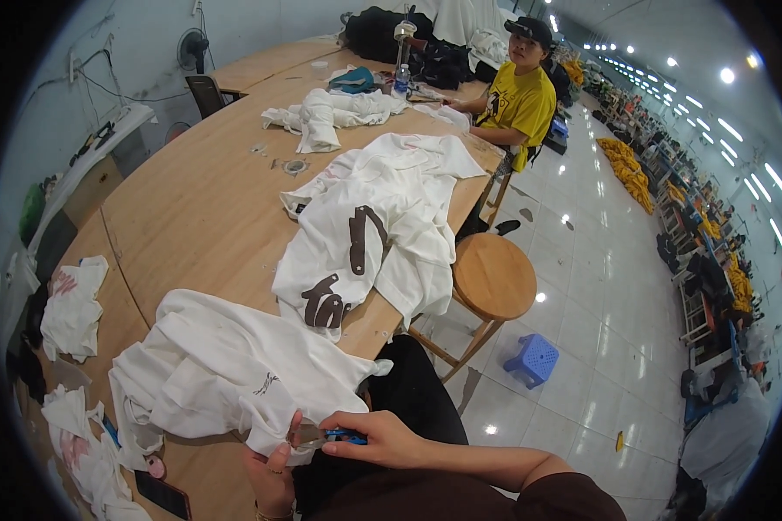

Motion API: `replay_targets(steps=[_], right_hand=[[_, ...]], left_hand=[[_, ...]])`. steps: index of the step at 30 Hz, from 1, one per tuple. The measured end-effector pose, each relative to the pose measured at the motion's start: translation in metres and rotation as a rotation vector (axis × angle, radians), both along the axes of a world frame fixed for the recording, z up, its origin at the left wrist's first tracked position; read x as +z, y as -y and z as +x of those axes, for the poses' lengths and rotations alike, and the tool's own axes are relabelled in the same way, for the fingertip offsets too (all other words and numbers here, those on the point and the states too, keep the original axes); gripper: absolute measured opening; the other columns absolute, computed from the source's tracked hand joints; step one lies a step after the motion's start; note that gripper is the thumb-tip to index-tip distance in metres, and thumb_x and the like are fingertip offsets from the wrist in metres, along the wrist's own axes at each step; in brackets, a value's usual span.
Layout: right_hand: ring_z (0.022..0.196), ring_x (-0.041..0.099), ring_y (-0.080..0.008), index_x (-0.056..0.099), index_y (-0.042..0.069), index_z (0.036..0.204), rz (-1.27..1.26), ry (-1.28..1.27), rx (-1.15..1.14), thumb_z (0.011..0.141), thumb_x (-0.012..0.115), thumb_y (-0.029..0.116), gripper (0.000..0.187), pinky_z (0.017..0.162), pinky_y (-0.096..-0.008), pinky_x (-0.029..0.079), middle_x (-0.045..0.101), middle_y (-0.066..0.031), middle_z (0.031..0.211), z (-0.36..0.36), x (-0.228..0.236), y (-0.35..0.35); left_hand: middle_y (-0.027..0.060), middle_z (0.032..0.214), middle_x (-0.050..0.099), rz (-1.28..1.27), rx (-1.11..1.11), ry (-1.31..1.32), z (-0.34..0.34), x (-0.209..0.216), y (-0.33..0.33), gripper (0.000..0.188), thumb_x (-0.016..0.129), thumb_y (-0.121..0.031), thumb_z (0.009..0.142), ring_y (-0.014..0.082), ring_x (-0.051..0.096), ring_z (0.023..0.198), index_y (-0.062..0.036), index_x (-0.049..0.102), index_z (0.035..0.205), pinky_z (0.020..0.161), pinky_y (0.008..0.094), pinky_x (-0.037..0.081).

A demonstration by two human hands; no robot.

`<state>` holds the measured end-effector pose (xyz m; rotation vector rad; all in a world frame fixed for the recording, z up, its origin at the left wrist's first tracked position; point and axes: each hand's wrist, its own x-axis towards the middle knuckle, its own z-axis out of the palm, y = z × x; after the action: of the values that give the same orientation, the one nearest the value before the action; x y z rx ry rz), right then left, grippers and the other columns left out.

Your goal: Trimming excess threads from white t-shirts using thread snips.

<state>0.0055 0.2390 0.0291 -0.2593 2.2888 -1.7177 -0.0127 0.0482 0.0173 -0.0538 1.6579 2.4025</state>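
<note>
A white garment [202, 369] with a small dark motif lies over the table's near edge. My left hand [272, 476] pinches its lower edge between thumb and fingers. In my right hand [381, 443] are thread snips with blue handles [347, 436]; their metal blades point left, at the cloth beside my left fingers. Whether the blades touch the cloth I cannot tell. Farther along, more white garments [391, 217] with large brown print lie in a loose heap.
The wooden table [169, 234] also bears a dark phone [162, 495], white pieces with red marks [74, 308] and a bottle [401, 80]. A person in yellow [521, 104] sits at the far right side. On the tiled floor are a wooden stool [495, 276] and a blue plastic stool [532, 360].
</note>
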Motion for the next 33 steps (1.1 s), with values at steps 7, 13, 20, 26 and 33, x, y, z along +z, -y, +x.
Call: replay_targets(steps=[7, 13, 20, 26, 33], right_hand=[[0.063, 0.055, -0.0145, 0.059, 0.009, 0.099, 0.005, -0.027, 0.004, 0.086, 0.057, 0.032, 0.027, 0.059, -0.0248, 0.042, 0.060, -0.0064, 0.076, 0.004, -0.003, 0.005], [0.061, 0.056, -0.0175, 0.060, 0.010, 0.098, 0.063, -0.032, 0.004, 0.086, 0.056, 0.035, 0.027, 0.057, -0.0261, 0.042, 0.059, -0.0080, 0.074, 0.003, 0.003, 0.004], [0.061, 0.058, -0.0211, 0.060, 0.012, 0.097, 0.116, 0.002, 0.024, 0.086, 0.055, 0.037, 0.027, 0.058, -0.0280, 0.044, 0.060, -0.0084, 0.074, 0.000, 0.003, 0.003], [0.062, 0.058, -0.0239, 0.061, 0.012, 0.095, 0.134, -0.010, 0.013, 0.087, 0.054, 0.037, 0.028, 0.057, -0.0298, 0.044, 0.061, -0.0098, 0.074, -0.002, 0.003, 0.002], [0.063, 0.058, -0.0236, 0.061, 0.011, 0.097, 0.129, -0.019, -0.003, 0.086, 0.054, 0.037, 0.029, 0.057, -0.0292, 0.044, 0.061, -0.0101, 0.074, 0.004, 0.005, 0.005]], left_hand=[[0.0221, 0.117, 0.051, 0.004, -0.051, -0.029, 0.001, -0.001, 0.002, 0.051, 0.047, -0.006, 0.075, 0.0309, 0.052, 0.110, 0.0119, 0.038, 0.121, 0.096, 0.0372, 0.040], [0.0209, 0.115, 0.053, 0.022, 0.011, 0.013, 0.001, 0.000, -0.001, 0.053, 0.053, -0.009, 0.074, 0.0273, 0.054, 0.108, 0.0101, 0.041, 0.122, 0.090, 0.0311, 0.043], [0.0202, 0.115, 0.054, 0.000, -0.042, -0.028, -0.002, -0.003, 0.002, 0.050, 0.052, -0.007, 0.075, 0.0272, 0.054, 0.109, 0.0096, 0.042, 0.121, 0.090, 0.0307, 0.043], [0.0226, 0.117, 0.051, -0.014, -0.043, -0.028, -0.002, 0.008, -0.005, 0.047, 0.047, -0.008, 0.078, 0.0302, 0.051, 0.112, 0.0116, 0.039, 0.120, 0.094, 0.0336, 0.042], [0.0232, 0.117, 0.050, 0.009, -0.068, -0.047, 0.001, 0.003, -0.001, 0.050, 0.048, -0.009, 0.077, 0.0299, 0.051, 0.112, 0.0120, 0.039, 0.121, 0.096, 0.0340, 0.040]])
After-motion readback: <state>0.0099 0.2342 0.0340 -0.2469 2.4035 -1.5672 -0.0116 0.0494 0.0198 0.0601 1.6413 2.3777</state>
